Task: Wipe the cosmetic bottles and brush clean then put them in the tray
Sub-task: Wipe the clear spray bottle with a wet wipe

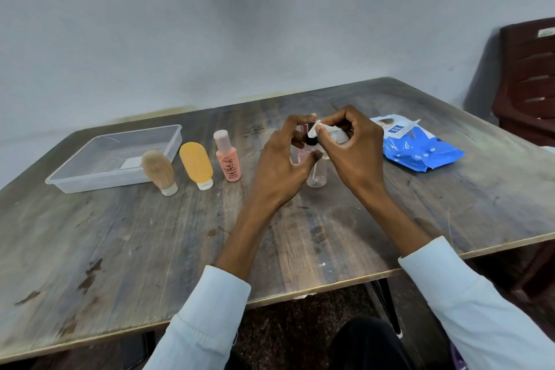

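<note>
Wipe step in hand: a small pink item with a dark collar (309, 141), likely the brush or a slim bottle, is pinched in the left hand (282, 159); a white wipe (322, 129) is clamped by the right hand (351, 153) fingers against its top. Clear plastic tray (75, 180) is empty of cosmetics. Right of the tray: tan tube (157, 171), orange tube (196, 167), pink bottle (227, 159), all unwiped by appearance. A clear bottle (316, 179) stands under the hands. Wipe pack (420, 150), glossy blue, lies far right of the tray. Next: finish wiping, carry leftward to the tray.

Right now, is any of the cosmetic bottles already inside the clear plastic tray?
No, the clear plastic tray holds no bottle; the beige tube, orange tube and pink bottle stand on the table beside it.
</note>
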